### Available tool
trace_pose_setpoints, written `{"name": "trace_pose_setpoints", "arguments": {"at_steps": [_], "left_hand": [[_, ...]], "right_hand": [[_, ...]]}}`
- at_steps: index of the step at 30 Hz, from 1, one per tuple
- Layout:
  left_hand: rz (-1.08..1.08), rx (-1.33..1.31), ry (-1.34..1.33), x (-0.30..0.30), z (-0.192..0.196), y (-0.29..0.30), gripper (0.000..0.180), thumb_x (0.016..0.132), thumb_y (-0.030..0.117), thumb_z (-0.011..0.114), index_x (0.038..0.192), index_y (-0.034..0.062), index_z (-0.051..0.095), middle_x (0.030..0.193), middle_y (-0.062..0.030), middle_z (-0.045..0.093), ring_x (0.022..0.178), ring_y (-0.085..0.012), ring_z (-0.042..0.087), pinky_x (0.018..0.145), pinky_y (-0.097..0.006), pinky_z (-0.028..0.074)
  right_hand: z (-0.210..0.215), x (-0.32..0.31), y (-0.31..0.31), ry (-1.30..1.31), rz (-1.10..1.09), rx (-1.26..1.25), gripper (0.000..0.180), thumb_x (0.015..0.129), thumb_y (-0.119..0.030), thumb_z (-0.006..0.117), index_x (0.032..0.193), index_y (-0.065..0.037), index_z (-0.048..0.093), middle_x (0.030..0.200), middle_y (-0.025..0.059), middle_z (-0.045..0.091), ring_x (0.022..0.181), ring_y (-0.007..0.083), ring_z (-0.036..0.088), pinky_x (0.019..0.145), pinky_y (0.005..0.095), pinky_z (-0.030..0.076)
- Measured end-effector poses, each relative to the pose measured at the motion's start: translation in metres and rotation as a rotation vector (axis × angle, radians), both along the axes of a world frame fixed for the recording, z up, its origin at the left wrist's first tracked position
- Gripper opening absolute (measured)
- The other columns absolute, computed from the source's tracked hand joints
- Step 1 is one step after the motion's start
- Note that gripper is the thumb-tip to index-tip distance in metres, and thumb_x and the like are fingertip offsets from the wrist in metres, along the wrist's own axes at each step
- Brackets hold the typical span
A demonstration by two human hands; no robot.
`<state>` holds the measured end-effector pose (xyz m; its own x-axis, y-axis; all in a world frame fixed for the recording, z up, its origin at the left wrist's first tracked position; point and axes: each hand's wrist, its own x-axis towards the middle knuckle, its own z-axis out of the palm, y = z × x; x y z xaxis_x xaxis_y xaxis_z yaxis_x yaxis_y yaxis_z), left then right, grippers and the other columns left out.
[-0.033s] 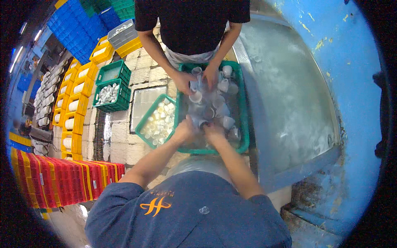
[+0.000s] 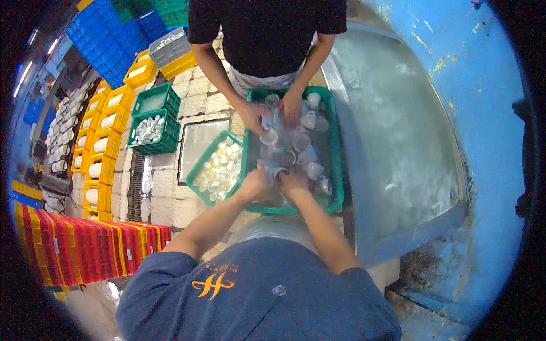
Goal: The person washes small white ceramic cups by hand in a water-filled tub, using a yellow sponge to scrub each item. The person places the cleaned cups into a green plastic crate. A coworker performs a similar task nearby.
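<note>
A green crate (image 2: 339, 165) stands in front of me, with several white cups (image 2: 307, 154) under a haze that blurs them. Over its near side, my left hand (image 2: 256, 182) has its fingers closed on the side of a white cup (image 2: 272, 173). My right hand (image 2: 294, 184) grips the same cup at its dark mouth, fingertips partly hidden. Across from me, a co-worker's two hands (image 2: 252, 117) reach into the far end of this crate among other cups. A second green crate (image 2: 196, 170), full of small whitish cups, sits tilted beside its left edge.
To the right lies a large tank (image 2: 392, 227) of cloudy water behind a metal rim. Green crates (image 2: 165, 132), yellow crates (image 2: 118, 116) and blue stacked crates (image 2: 102, 42) stand at the left. Red and yellow stacked crates (image 2: 96, 250) are near my left elbow.
The cup between my hands has turned slightly, and my hands have barely shifted. The co-worker's hands have moved a little among the cups at the far end.
</note>
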<state>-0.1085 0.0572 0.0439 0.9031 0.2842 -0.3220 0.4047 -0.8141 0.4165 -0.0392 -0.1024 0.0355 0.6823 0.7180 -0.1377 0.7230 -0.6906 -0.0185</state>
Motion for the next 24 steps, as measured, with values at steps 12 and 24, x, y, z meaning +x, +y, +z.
{"name": "trace_pose_setpoints", "arguments": {"at_steps": [12,24], "left_hand": [[-0.104,-0.048,-0.041,-0.029,-0.031,0.000,0.044,0.087,0.011,0.058,0.122,-0.0126,0.047,0.112,-0.0346,0.059,0.102,-0.0446,0.067,0.084,-0.054,0.055],[0.206,-0.395,-0.726,0.001,0.043,-0.027,0.023,0.079,0.015,0.072,0.096,0.0007,0.069,0.093,-0.0155,0.062,0.090,-0.0305,0.062,0.077,-0.038,0.050]], "right_hand": [[-0.046,0.023,-0.006,0.605,-0.499,0.883,0.036,0.086,-0.019,0.061,0.118,-0.004,0.067,0.104,0.0270,0.069,0.100,0.0424,0.066,0.084,0.0480,0.052],[0.032,0.021,-0.064,0.301,-0.193,0.740,0.040,0.084,-0.007,0.057,0.123,-0.002,0.057,0.110,0.0236,0.067,0.102,0.0422,0.064,0.089,0.0486,0.052]]}}
